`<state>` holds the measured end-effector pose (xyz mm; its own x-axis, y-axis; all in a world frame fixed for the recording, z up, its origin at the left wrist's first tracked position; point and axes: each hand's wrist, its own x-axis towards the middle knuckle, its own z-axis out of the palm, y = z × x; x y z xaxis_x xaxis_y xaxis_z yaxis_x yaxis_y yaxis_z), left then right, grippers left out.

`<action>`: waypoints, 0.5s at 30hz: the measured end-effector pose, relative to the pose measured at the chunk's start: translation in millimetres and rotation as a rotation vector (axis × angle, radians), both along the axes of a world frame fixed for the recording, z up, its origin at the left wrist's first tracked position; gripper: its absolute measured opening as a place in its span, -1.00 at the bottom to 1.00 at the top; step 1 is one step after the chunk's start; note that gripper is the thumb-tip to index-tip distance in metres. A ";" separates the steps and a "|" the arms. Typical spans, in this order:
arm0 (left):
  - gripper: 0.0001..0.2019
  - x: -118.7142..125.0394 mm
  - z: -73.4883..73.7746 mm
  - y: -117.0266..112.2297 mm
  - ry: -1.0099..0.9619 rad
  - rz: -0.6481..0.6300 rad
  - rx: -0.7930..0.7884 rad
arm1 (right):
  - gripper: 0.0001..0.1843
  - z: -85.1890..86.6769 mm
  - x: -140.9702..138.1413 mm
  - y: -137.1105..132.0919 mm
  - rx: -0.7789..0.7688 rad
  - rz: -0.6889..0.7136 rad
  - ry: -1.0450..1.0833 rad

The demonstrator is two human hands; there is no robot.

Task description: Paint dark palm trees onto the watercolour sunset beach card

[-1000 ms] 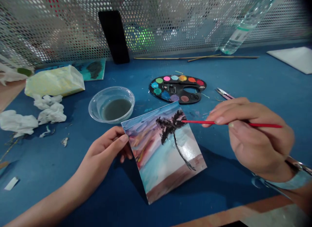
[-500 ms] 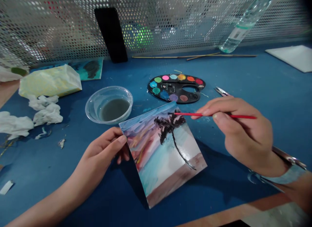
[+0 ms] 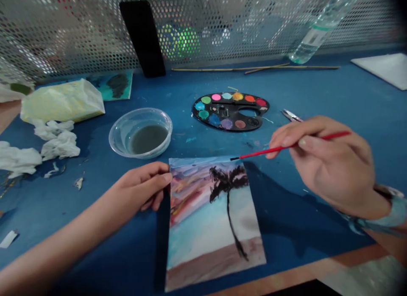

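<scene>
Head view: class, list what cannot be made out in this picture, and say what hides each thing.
- Painted card: its left edge is covered where the left hand grips it.
- Red paintbrush: the tip is too small to show its bristles.
- Metal tool: the rest of it is hidden behind the right hand.
- Plastic bottle: cut off by the top edge.
- Teal painted sheet: partly covered by the crumpled packet.

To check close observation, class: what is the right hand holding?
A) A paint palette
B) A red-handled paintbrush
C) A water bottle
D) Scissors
B: the right hand pinches a red-handled paintbrush between thumb and fingers, its dark tip near the top edge of the painting.
</scene>
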<state>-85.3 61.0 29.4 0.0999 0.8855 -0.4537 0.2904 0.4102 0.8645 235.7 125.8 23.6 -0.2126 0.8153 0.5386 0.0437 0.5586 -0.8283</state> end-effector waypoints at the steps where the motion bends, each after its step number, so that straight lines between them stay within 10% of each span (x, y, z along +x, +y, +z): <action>1: -0.63 -0.6 1.2 6.3 0.017 -0.034 -0.032 | -0.75 -2.1 0.2 7.0 -0.077 0.056 0.055; 6: -0.72 -4.5 -4.3 28.9 0.061 -0.139 -0.111 | -0.70 -14.1 0.0 30.4 -0.428 0.281 0.029; 15: -0.64 -8.6 -7.9 26.1 0.141 -0.159 -0.121 | -0.72 -23.2 1.2 25.1 -0.494 0.328 -0.029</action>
<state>-93.9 87.1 21.6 0.1621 0.8017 -0.5753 0.4740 0.4481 0.7580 236.9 150.9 0.4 -0.5047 0.8572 0.1025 -0.0398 0.0955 -0.9946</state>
